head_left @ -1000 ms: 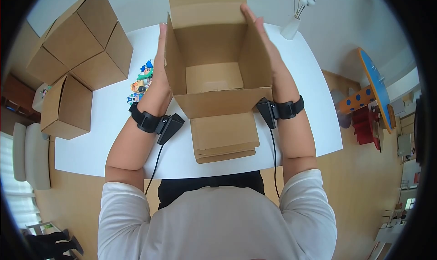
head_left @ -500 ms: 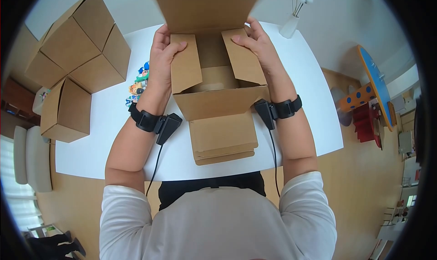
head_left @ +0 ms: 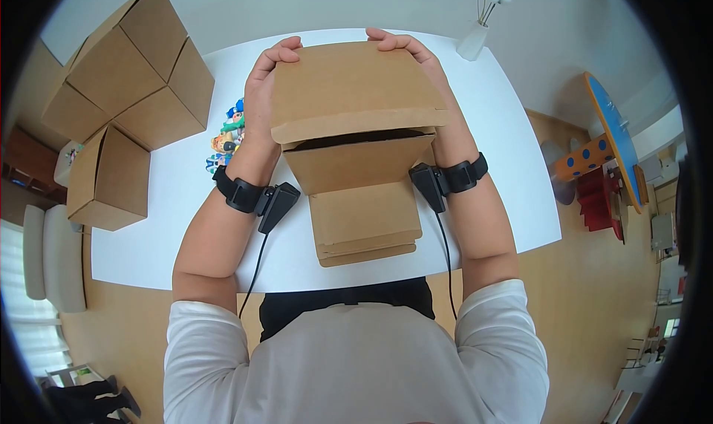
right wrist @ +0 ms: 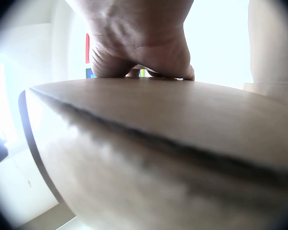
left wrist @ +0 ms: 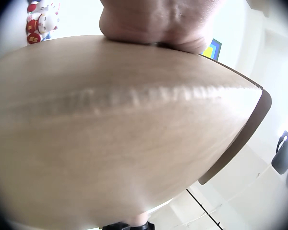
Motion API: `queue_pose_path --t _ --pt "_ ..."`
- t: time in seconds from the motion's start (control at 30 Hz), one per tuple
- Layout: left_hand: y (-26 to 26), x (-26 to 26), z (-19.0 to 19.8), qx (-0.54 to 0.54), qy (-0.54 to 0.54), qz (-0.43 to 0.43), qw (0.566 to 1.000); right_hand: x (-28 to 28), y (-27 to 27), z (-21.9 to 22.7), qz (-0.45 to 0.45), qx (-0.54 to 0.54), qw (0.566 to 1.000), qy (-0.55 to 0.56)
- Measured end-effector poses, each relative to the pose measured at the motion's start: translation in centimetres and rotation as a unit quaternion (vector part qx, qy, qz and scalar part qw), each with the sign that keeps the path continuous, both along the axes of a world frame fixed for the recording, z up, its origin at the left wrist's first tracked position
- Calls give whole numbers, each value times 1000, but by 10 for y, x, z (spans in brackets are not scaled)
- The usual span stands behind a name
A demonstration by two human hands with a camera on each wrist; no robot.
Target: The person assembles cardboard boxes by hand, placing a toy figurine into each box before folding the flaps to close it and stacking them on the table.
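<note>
A brown cardboard box stands in front of me with its large top flap lying over the opening, a dark gap showing along its front lip. Its near wall slopes down to a flat folded flap on the table. My left hand lies along the box's left side, fingers bent round the far left corner. On the right side, my right hand grips the far right corner the same way. Both wrist views show the hand's heel close against the cardboard, with fingertips mostly hidden.
Several closed cardboard boxes are stacked at the left, a smaller box in front. Small colourful figurines stand beside my left forearm. A white vase with dried stems stands at the back right of the white table.
The top flap has swung down from upright over the opening, covering the two side flaps folded in earlier. Both hands have moved from those side flaps to the far corners.
</note>
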State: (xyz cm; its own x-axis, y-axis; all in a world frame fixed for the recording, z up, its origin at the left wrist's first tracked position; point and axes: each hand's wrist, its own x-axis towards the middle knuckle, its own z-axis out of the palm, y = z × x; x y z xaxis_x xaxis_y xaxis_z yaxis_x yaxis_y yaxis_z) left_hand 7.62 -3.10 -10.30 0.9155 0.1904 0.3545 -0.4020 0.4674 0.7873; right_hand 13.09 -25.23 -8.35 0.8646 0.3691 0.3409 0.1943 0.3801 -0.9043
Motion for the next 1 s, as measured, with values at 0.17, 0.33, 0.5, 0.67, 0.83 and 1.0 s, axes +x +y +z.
queue_pose_path --t 0.17,0.33,0.5,0.67,0.83,1.0 --pt "2 -6 -1 16 -39 3 999 -4 1 2 -16 -29 999 -8" --pt "4 -2 -7 23 -69 5 997 -3 2 -2 -7 -20 999 -28" --pt "3 -4 4 11 52 4 999 -8 3 -4 -12 -14 997 -74" --pt "-3 -8 6 41 2 39 998 15 -6 -17 108 41 990 -75" --pt "0 -8 7 73 9 42 996 13 -6 -12 80 -9 995 -55" --pt "29 -4 21 334 -22 62 940 11 -19 4 -62 -232 958 -156"
